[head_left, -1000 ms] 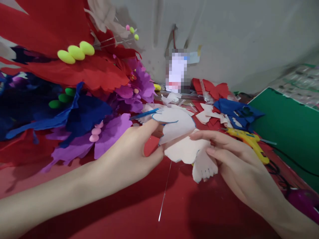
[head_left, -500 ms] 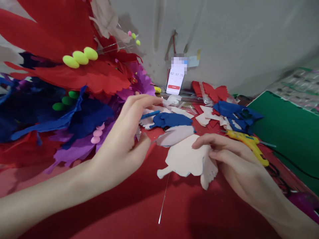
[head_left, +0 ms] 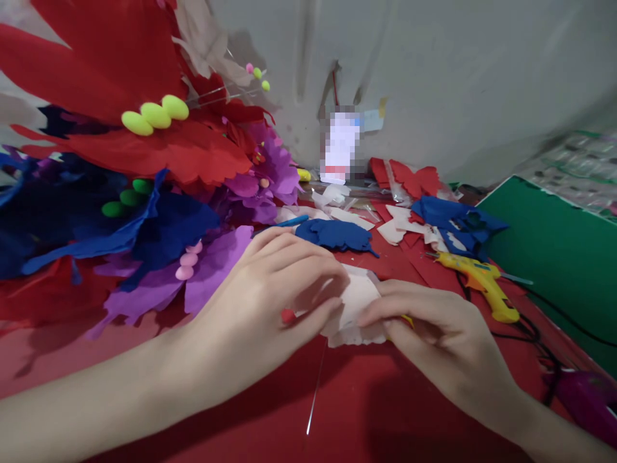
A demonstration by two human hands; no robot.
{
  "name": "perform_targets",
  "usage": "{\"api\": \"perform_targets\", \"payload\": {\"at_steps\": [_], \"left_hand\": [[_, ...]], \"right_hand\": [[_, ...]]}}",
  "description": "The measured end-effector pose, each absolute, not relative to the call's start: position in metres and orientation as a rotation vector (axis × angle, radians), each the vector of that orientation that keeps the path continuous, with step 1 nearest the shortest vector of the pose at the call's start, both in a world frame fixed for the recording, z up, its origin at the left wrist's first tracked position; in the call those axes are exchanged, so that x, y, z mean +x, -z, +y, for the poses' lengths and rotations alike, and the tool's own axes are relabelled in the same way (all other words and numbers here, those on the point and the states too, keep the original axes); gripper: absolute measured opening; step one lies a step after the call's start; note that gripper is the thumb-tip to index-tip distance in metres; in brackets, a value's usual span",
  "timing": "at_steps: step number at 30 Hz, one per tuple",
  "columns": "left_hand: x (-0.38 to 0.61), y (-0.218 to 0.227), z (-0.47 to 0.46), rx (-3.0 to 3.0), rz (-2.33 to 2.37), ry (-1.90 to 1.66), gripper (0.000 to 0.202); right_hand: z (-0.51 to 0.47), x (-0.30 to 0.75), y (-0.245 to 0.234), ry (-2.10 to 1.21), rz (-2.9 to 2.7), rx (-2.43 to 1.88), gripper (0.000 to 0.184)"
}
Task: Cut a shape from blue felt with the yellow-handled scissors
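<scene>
A white butterfly-shaped cut-out is between my two hands, its outline partly covered by fingers. My left hand grips its left side, thumb below and fingers curled over. With thumb and fingertips, my right hand pinches the right side. A small patch of yellow shows behind the right fingers; I cannot make out what it is. Below the cut-out, a thin clear rod points toward me over the red table. Just beyond my hands lies a stack of blue cut-outs.
Large red, blue and purple butterflies with bead bodies crowd the left. On the right are a yellow glue gun with a black cord, blue scraps and a green board. A lit phone leans against the wall.
My left hand has moved right and taken hold of the white cut-out's left side. The cut-out has turned, and the pale piece beside the blue stack no longer shows there.
</scene>
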State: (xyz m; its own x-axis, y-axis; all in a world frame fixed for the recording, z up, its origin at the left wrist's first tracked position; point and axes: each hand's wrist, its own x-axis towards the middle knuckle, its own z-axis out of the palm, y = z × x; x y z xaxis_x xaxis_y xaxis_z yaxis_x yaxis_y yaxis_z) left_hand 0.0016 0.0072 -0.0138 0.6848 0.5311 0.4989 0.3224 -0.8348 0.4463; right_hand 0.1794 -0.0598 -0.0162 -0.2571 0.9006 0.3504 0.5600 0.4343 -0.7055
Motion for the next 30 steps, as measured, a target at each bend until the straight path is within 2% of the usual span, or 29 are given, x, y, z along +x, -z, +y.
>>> {"api": "perform_targets", "payload": {"at_steps": [6, 9, 11, 15, 19, 25, 30], "left_hand": [[0.0, 0.017, 0.006, 2.541, 0.669, -0.954, 0.009], [-0.001, 0.016, 0.006, 2.566, 0.6, -1.013, 0.006], [-0.002, 0.016, 0.007, 2.599, 0.561, -1.085, 0.008], [-0.004, 0.017, 0.008, 2.642, 0.521, -1.155, 0.009], [-0.004, 0.017, 0.008, 2.662, 0.524, -1.155, 0.011], [-0.008, 0.011, 0.004, 2.723, 0.463, -1.183, 0.017], [-0.01, 0.01, 0.001, 2.752, 0.332, -1.159, 0.018]], "right_hand": [[-0.058, 0.182, 0.023, -0.281, -2.032, -1.028, 0.021], [-0.058, 0.179, 0.022, -0.317, -2.023, -1.035, 0.023], [-0.059, 0.178, 0.022, -0.542, -1.936, -1.061, 0.024], [-0.061, 0.18, 0.027, -1.257, -1.527, -0.97, 0.023], [-0.061, 0.184, 0.028, -1.493, -1.233, -0.893, 0.025], [-0.057, 0.184, 0.025, -1.466, -1.281, -0.947, 0.058], [-0.053, 0.189, 0.025, -1.099, -1.225, -1.021, 0.053]]}}
